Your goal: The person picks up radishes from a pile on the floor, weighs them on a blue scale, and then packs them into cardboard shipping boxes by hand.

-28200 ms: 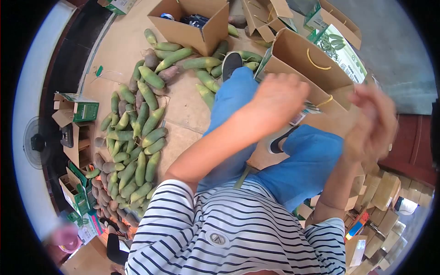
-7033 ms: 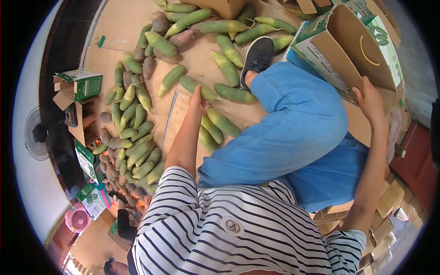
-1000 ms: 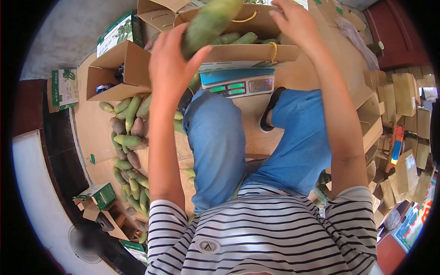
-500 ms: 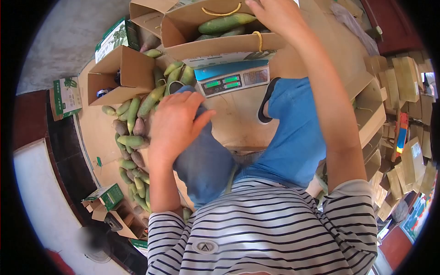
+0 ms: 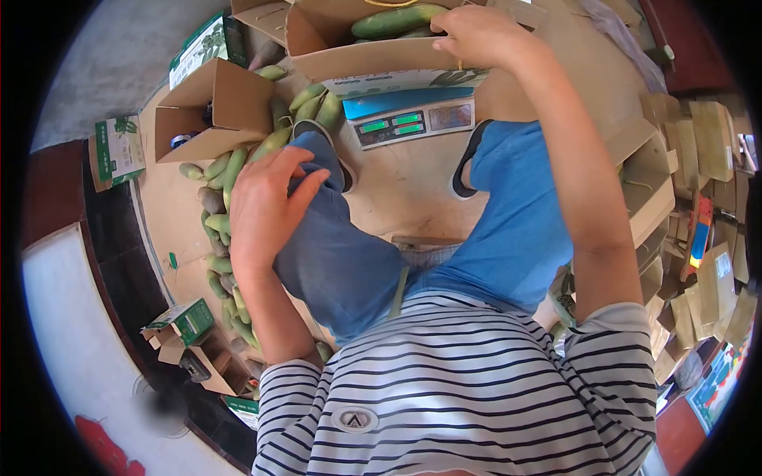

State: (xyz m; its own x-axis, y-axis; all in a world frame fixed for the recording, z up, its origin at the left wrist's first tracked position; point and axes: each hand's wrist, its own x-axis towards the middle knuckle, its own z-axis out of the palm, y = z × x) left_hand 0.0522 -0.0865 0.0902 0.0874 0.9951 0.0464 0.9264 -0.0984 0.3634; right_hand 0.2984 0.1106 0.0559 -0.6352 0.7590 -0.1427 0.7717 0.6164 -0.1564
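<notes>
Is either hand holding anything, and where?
Right hand grips the cardboard box by its front rim, near the right corner. Left hand is open and empty.

No word or number is clear enough to read. The scale (image 5: 409,123) shows green lit numbers in two little windows, but they are too small to tell. The big box (image 5: 381,59) on the scale has a green and white label with tiny print. The small boxes (image 5: 119,151) by the left edge of the floor have green print, too blurry. The shirt (image 5: 476,381) has a round badge (image 5: 355,419) with a shape like an A.
</notes>
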